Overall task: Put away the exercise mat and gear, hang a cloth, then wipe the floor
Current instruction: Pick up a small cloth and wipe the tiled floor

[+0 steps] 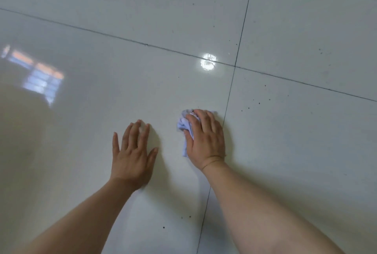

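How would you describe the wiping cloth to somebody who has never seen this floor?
On the glossy pale tiled floor, find where two dark grout lines cross. Nearer the camera, just left of the line, the right hand holds a crumpled cloth. It is the only pale lilac, wrinkled thing; the left hand lies flat and bare.

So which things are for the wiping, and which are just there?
For the job: right hand gripping the crumpled cloth; left hand flat on the floor; dark specks to wipe.
Just there: window reflection; lamp glare; grout lines.
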Tool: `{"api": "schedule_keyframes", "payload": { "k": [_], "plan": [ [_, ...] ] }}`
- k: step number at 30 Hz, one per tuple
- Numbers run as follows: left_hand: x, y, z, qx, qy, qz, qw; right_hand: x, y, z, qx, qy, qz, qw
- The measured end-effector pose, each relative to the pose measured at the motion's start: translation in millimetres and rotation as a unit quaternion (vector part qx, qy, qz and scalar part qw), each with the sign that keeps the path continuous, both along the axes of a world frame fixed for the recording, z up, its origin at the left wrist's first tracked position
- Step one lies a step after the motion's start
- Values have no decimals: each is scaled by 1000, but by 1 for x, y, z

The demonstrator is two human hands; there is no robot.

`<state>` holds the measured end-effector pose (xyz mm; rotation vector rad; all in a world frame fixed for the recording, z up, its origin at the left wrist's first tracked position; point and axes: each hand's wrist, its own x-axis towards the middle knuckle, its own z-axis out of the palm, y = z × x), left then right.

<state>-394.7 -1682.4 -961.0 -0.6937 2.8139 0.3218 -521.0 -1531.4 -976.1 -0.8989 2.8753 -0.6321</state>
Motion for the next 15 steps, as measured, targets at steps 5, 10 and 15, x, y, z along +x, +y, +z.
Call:
{"api": "schedule_keyframes", "payload": {
  "k": [5, 10, 15],
  "plan": [
    [-79, -12, 6, 29, 83, -26, 996, 3, -1, 0, -15, -13, -16, 1000],
    [-145, -16, -15, 36, 108, -3, 993, -1, 1, -5, -42, 19, -3, 999],
    [-146, -20, -26, 7, 106, 2, 994, -12, -2, -10, -72, 33, -86, 993]
  ]
}}
